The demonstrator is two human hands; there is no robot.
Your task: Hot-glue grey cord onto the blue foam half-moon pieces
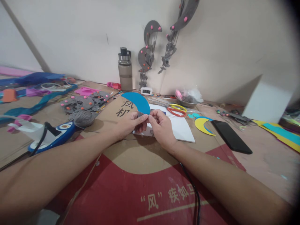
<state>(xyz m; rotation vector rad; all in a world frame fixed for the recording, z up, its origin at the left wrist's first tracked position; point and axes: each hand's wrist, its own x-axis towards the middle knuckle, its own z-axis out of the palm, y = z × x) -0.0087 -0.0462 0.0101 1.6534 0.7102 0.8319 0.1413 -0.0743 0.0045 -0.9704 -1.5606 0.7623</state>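
Left hand [131, 123] and right hand [159, 125] meeting fingertip to fingertip, both pinching the lower tip of a blue foam crescent [138, 101] raised just above a white sheet [180, 129]. Red-and-yellow scissors [177, 110] close behind, yellow-and-blue crescent [203, 124] and black phone [231, 136] to the right, on cardboard-covered tabletop [140, 159].

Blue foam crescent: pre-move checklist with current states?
1. Both hands on piece: left hand and right hand pinch the blue foam crescent at its lower tip. Ok.
2. Small grey piece between fingertips: exact seating cannot tell.
3. White sheet under the hands: flat. Ok.
4. Red-and-yellow-handled scissors: lying beyond the hands, untouched. Ok.
5. Black cable near right forearm: touching or not, cannot tell.
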